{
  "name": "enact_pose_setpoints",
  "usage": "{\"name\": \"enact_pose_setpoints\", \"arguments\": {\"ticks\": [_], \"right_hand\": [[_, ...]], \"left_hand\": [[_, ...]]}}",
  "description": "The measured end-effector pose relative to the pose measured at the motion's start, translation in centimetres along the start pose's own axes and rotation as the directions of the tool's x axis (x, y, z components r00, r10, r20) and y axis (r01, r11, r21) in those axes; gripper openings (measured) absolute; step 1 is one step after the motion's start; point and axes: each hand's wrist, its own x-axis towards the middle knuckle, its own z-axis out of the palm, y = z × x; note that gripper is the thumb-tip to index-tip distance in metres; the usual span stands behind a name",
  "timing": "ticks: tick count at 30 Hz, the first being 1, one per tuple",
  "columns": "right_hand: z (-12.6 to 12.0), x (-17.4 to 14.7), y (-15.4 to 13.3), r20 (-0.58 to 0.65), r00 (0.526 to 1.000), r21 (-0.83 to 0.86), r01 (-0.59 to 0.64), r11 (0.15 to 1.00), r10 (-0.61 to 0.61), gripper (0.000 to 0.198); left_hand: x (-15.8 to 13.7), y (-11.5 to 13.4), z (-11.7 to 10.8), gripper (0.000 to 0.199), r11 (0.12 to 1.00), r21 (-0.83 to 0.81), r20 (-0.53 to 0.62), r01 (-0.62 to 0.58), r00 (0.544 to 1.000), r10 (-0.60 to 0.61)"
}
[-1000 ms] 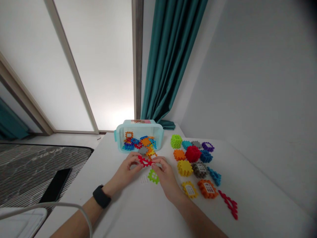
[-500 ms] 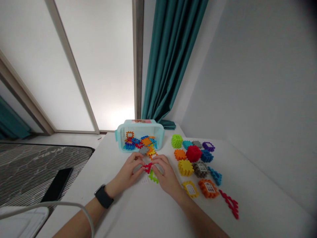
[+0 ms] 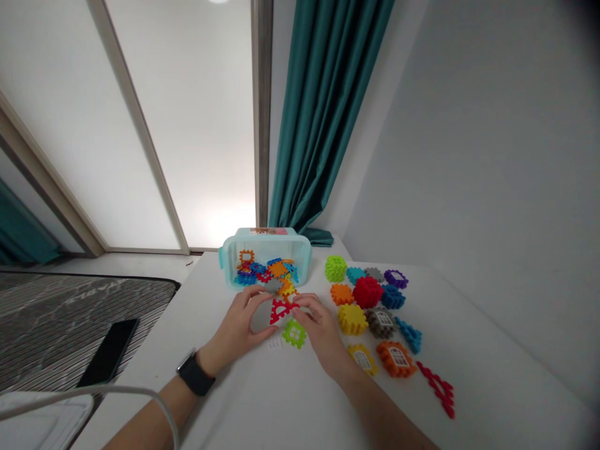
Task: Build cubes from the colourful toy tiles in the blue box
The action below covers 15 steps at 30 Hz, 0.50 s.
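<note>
Between the hands, steady the red triangle [image 3: 284, 307] by the corner pinched in the right hand [image 3: 322, 330], guiding lightly with the left hand [image 3: 238, 320], splayed loosely around its left edge, without nudging the green square [image 3: 289, 334] nearer the wrists.
</note>
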Motion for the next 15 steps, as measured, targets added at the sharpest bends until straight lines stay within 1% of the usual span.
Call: {"name": "enact_pose_setpoints", "arguments": {"ticks": [2, 3, 6, 8, 10, 13, 15], "right_hand": [[0.1, 0.0, 0.3, -0.013, 0.998, 0.062, -0.061, 0.996, 0.062, 0.02], [0.2, -0.1, 0.4, -0.015, 0.996, 0.084, -0.081, 0.993, 0.083, 0.021], [0.4, -0.3, 0.6, -0.006, 0.992, 0.135, -0.127, 0.983, 0.129, 0.025], [0.5, -0.4, 0.6, 0.0, 0.99, 0.139, -0.138, 0.981, 0.14, 0.026], [0.5, -0.4, 0.4, -0.003, 0.991, 0.117, -0.129, 0.985, 0.13, 0.027], [0.6, -0.5, 0.1, -0.01, 0.996, 0.051, -0.087, 0.995, 0.088, 0.027], [0.6, -0.4, 0.0, -0.016, 0.999, -0.014, -0.034, 0.999, 0.034, 0.025]], "left_hand": [[0.0, 0.0, 0.1, 0.054, 0.999, 0.031, -0.009, -0.016, 1.0, 0.017], [-0.1, -0.1, 0.2, 0.05, 0.999, 0.041, -0.024, -0.016, 1.0, 0.017], [-0.1, -0.3, 0.3, 0.026, 0.999, 0.044, -0.082, 0.003, 0.997, 0.001], [-0.2, -0.6, 0.4, 0.012, 0.999, 0.033, -0.098, 0.008, 0.995, -0.005], [-0.3, -0.9, 0.4, 0.006, 1.0, 0.02, -0.099, 0.001, 0.995, 0.001], [-0.4, -1.1, 0.3, 0.008, 1.0, 0.006, -0.1, -0.022, 0.995, 0.022], [-0.4, -1.2, 0.3, 0.009, 1.0, 0.01, -0.1, -0.029, 0.995, 0.03]]}}
